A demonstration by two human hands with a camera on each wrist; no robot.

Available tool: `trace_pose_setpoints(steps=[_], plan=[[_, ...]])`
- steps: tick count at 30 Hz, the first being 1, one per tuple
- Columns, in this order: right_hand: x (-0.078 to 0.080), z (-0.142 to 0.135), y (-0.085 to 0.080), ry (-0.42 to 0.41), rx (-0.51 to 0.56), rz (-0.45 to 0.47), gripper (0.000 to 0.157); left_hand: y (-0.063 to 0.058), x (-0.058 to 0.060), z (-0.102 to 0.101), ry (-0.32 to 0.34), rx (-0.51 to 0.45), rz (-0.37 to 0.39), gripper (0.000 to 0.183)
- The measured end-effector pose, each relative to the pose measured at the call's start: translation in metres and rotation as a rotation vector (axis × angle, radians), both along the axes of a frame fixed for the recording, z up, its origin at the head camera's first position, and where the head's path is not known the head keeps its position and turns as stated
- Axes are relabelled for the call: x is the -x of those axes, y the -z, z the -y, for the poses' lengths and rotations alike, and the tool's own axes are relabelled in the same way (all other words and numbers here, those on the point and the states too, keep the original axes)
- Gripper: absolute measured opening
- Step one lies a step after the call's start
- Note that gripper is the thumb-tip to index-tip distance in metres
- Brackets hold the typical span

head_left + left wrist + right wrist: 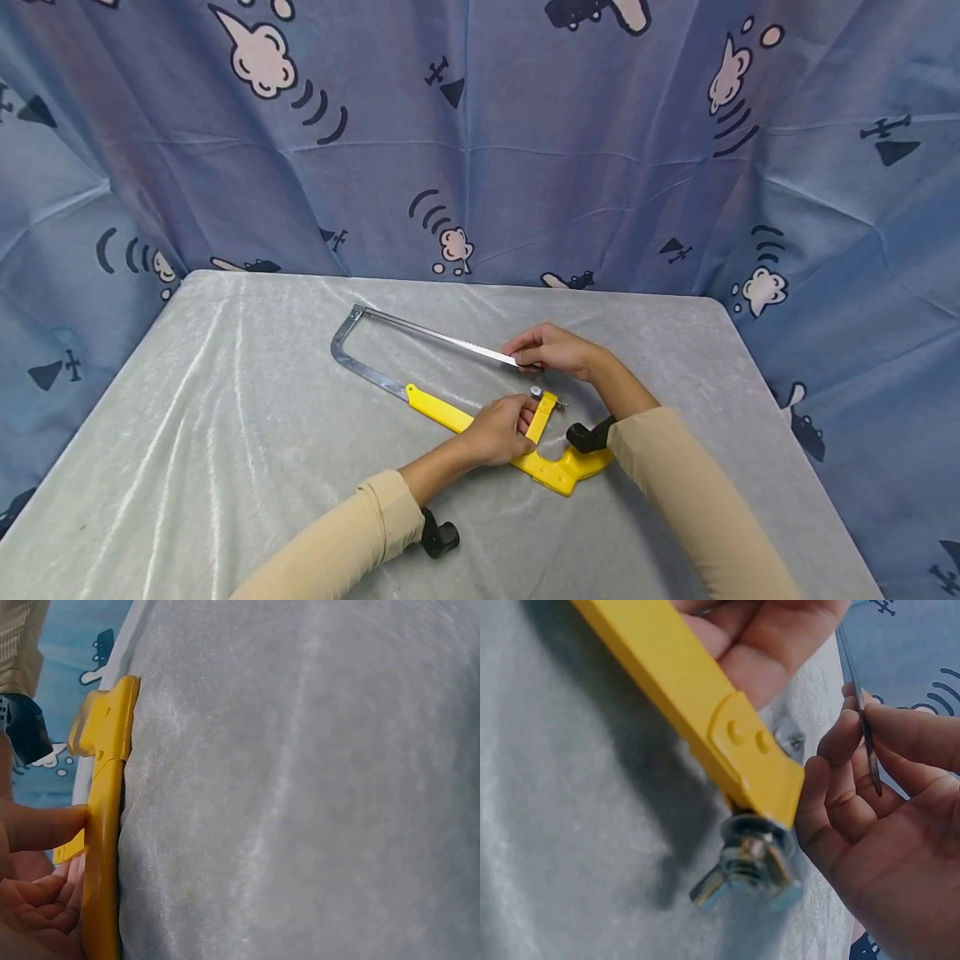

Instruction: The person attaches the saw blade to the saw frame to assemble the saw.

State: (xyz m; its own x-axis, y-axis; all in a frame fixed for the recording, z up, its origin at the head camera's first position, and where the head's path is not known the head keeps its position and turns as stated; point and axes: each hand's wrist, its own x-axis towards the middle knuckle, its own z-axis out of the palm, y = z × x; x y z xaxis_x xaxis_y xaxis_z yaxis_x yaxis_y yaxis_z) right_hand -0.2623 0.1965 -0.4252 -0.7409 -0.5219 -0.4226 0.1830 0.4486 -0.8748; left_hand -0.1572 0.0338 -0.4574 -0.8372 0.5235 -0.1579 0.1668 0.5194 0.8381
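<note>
A hacksaw lies flat on the grey table (225,417): a silver metal frame (352,362) at the far end, a yellow handle (558,471) near me. My left hand (501,429) grips the yellow handle (101,847) beside its upright front post (542,414). My right hand (551,348) pinches the loose near end of the thin saw blade (442,337), just above the post. In the right wrist view the blade (859,712) sits between the fingertips (840,739), close to the yellow post (705,712) and its silver wing nut (746,870).
A blue patterned cloth (480,142) hangs behind and around the table. The table's rounded corners lie at far left (187,279) and far right (712,304). Black wrist cameras (438,537) sit on both forearms.
</note>
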Motion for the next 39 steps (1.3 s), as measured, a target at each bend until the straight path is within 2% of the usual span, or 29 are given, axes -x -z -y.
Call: trace_pose_setpoints(steps=[11, 20, 28, 39], plan=[[0.0004, -0.0009, 0.0026, -0.016, -0.006, -0.009, 0.029, 0.0008, 0.0013, -0.0004, 0.006, 0.008, -0.014, 0.044], [-0.0004, 0.0003, 0.0064, -0.074, -0.086, -0.053, 0.027, 0.0006, 0.0006, -0.0003, 0.005, 0.003, -0.017, 0.044], [-0.0032, 0.0043, 0.0052, -0.121, -0.118, -0.086, 0.023, 0.0004, 0.0003, 0.0005, 0.011, -0.007, -0.030, 0.042], [-0.0080, 0.0083, 0.0012, -0.145, -0.124, -0.078, 0.024, 0.0015, 0.0007, 0.0011, 0.016, -0.010, -0.041, 0.039]])
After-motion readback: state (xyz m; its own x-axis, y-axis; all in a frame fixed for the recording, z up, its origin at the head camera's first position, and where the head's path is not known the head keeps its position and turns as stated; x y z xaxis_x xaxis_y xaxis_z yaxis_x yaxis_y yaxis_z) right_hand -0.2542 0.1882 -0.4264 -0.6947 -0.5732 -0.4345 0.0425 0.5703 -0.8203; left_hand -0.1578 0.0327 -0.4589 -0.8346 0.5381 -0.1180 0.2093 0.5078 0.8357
